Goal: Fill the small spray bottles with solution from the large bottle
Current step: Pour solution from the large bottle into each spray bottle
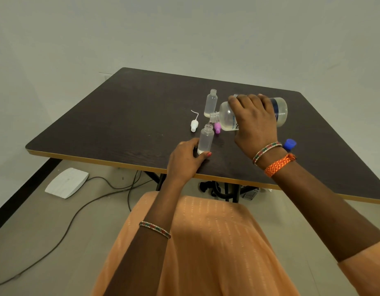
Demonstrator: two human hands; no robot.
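Observation:
My right hand (254, 120) grips the large clear bottle (226, 116), tipped on its side with its open neck pointing left and down. The neck sits just above the mouth of a small open bottle (205, 138), which stands upright near the table's front edge. My left hand (186, 160) holds that small bottle at its base between thumb and fingers. A little liquid lies at its bottom. A second small open bottle (211, 102) stands upright behind the neck.
A white spray top (194, 124) with a thin tube lies left of the bottles. A pink top (217, 127) lies under the large bottle. A blue cap (290, 144) sits right of my wrist. The dark table (131, 116) stretches left.

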